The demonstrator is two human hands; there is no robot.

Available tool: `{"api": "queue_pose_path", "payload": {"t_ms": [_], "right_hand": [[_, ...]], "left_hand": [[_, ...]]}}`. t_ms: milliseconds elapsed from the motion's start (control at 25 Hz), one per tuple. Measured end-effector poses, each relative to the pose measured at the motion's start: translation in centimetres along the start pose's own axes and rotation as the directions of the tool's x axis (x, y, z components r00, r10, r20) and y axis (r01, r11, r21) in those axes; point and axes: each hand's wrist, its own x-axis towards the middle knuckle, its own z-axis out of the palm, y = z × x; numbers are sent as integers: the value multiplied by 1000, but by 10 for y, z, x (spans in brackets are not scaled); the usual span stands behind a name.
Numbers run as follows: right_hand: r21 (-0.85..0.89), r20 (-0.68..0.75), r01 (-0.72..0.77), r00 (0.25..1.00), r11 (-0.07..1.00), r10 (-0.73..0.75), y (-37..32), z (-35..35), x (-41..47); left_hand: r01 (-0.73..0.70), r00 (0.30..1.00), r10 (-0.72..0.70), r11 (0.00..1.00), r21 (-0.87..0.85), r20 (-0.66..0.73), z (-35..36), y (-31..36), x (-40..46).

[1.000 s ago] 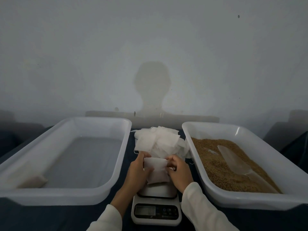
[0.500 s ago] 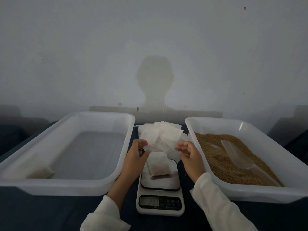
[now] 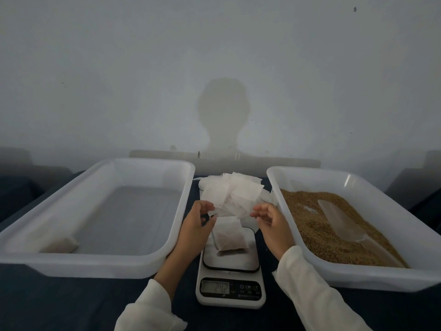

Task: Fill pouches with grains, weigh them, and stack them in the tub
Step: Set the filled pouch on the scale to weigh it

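Observation:
A filled white pouch (image 3: 229, 237) lies on the platform of a small white kitchen scale (image 3: 230, 271), whose display shows digits. My left hand (image 3: 196, 225) hovers just left of the pouch, fingers loosely curled, holding nothing. My right hand (image 3: 270, 223) hovers to the right of it, fingers relaxed and empty. A pile of empty white pouches (image 3: 232, 193) lies behind the scale. The left white tub (image 3: 100, 266) holds one filled pouch (image 3: 60, 243) in its near left corner. The right tub (image 3: 358, 280) holds brown grains (image 3: 310, 223) and a clear scoop (image 3: 338, 223).
Everything stands on a dark blue cloth-covered table (image 3: 59, 304) against a pale wall. The two tubs flank the scale closely, leaving a narrow gap in the middle. White sleeves cover both forearms.
Both hands let go of the filled pouch, which now rests on the scale. They have drawn apart to either side and lifted slightly.

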Motion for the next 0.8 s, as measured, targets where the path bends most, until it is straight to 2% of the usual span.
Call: {"api": "queue_pose_path", "payload": {"t_ms": [120, 240, 400, 520, 640, 720, 800], "right_hand": [[-5, 7, -34, 999, 999, 34, 1, 9, 3], [-58, 106, -116, 987, 992, 122, 2, 23, 11], [-149, 184, -193, 958, 970, 219, 2, 39, 22], [-158, 178, -182, 961, 971, 209, -2, 42, 24], [-116, 144, -105, 982, 988, 121, -9, 34, 20], [-67, 157, -53, 986, 996, 63, -19, 25, 17], [-44, 162, -1, 987, 999, 8, -34, 17, 16]], "left_hand": [[43, 998, -46, 997, 70, 44, 7, -9, 5], [114, 986, -141, 961, 251, 93, 18, -19, 14], [123, 980, -176, 895, 428, 87, 26, -23, 25], [155, 967, -226, 892, 425, 121, 28, -20, 26], [138, 967, -207, 916, 377, 147, 30, -13, 23], [107, 980, -148, 955, 276, 132, 32, -4, 16], [13, 998, -25, 971, 237, 49, 32, 10, 8]]}}
